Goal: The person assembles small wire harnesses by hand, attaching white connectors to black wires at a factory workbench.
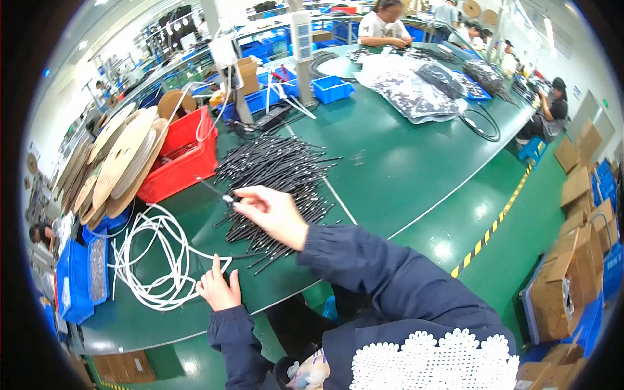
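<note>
My right hand (270,213) is closed in a pinch on a short black cable (213,189) with a pale end. It hovers over the left side of a large pile of black cable pieces (279,162). Closer to the table's front edge, my left hand (220,288) rests with index finger and thumb apart. Beside its fingertips runs the end of a loosely coiled white tube (156,303); whether the fingers touch it I cannot tell. One dark cable stretches from near that tube end toward the pile.
Left of the pile stand a red bin (179,185), large cardboard reels (120,159) and blue bins (77,279). Farther back are a small blue tray (333,90) and plastic bags of parts (416,88) on the green table (390,169). A co-worker (385,27) sits across.
</note>
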